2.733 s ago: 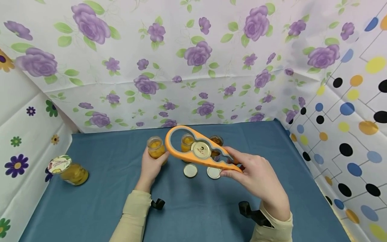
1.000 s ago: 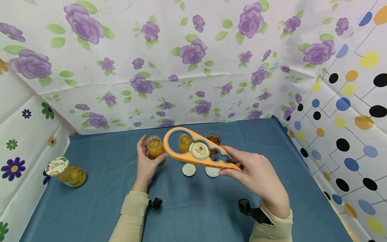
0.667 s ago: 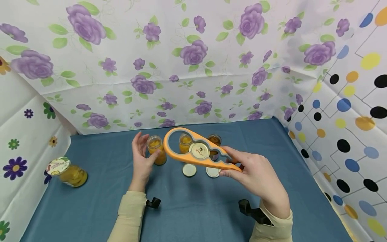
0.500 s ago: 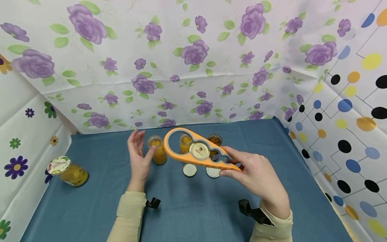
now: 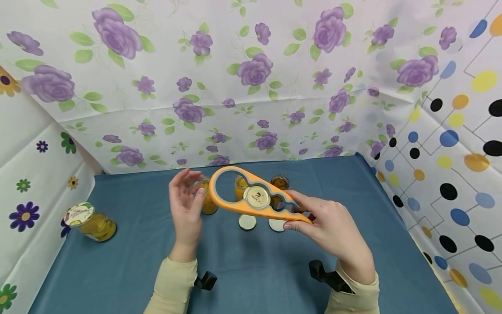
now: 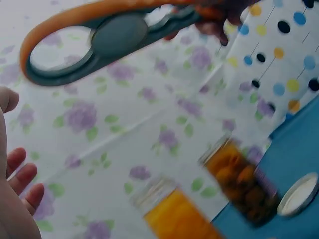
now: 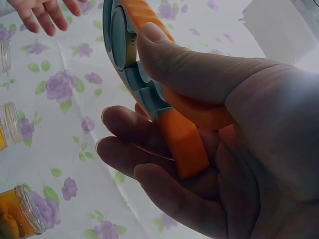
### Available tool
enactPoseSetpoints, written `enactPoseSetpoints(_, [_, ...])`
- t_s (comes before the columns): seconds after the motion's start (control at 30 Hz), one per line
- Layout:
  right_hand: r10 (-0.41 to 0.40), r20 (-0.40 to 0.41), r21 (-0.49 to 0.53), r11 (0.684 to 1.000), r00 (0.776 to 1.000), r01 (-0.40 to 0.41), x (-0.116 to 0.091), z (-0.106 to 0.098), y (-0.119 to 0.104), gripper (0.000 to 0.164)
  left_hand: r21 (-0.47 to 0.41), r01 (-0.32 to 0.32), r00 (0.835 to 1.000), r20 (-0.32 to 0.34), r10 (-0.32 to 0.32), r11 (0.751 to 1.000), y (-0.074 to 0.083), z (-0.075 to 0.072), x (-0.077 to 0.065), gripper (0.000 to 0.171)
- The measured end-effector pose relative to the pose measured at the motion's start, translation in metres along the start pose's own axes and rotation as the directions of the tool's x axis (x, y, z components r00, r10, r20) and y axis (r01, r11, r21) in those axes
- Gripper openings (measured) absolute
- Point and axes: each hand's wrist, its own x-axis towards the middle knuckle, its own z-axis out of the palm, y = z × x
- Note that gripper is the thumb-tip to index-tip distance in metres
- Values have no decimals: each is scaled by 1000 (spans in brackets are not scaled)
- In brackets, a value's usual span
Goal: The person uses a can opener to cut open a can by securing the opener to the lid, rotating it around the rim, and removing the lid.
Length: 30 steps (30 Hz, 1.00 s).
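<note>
My right hand (image 5: 333, 222) grips the handles of an orange jar opener (image 5: 255, 210) with grey ridged inner edges, held up over the table. A gold lid (image 5: 256, 197) sits between the opener's arms. In the right wrist view, the thumb and fingers wrap the orange handles (image 7: 187, 144). My left hand (image 5: 187, 209) is raised at the opener's looped end, palm turned inward, fingers loosely bent and holding nothing. Behind it stands an open glass jar (image 5: 209, 206) of yellow-orange fruit, partly hidden by the hand and the opener.
Two more open jars stand behind the opener, one yellow (image 5: 240, 192) and one darker (image 5: 280, 182). Two lids, one nearer the middle (image 5: 247, 222) and one to the right (image 5: 277, 224), lie before them. A jar with a patterned lid (image 5: 98, 226) stands far left on the blue cloth (image 5: 251, 270).
My left hand has let go of the left open jar, drawn off to its left, then come slightly back toward the opener. My right hand keeps its grip on the jar opener, nearly still.
</note>
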Motion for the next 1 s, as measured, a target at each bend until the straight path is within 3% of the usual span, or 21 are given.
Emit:
enactPoseSetpoints(0.13, [-13,-10,5,1000,1000,13,1,2,-1,71,-56,141,988,75,-136,988,7,18,-9,41])
enactPoseSetpoints(0.17, [-16,-13,6,1000,1000,16,1,2,-1,71,-69,195,977,102,-188,978,8,22,-12,40])
enactPoseSetpoints(0.23, [-21,-15,7,1000,1000,21,1,3,-2,71,-126,322,939,168,-300,938,10,30,-17,40])
enactPoseSetpoints(0.33, [-32,-16,5,999,999,32,2,3,-3,71,-241,513,848,294,-442,824,12,38,-23,42])
enactPoseSetpoints(0.47, [-43,-18,-4,999,999,43,3,4,-4,70,-391,689,721,464,-515,611,11,42,-29,43])
enactPoseSetpoints(0.57, [-50,-12,-13,999,999,50,3,4,-3,70,-451,749,661,553,-506,486,8,42,-32,46])
enactPoseSetpoints(0.63, [-57,-4,-17,998,998,57,3,4,-3,69,-471,770,638,589,-496,430,7,42,-33,50])
enactPoseSetpoints(0.73, [-64,4,-22,998,998,64,3,4,-3,69,-495,785,619,614,-490,372,6,42,-35,55])
enactPoseSetpoints(1.0, [-76,18,1,997,997,76,3,4,-5,68,-489,826,562,681,-469,280,6,44,-37,70])
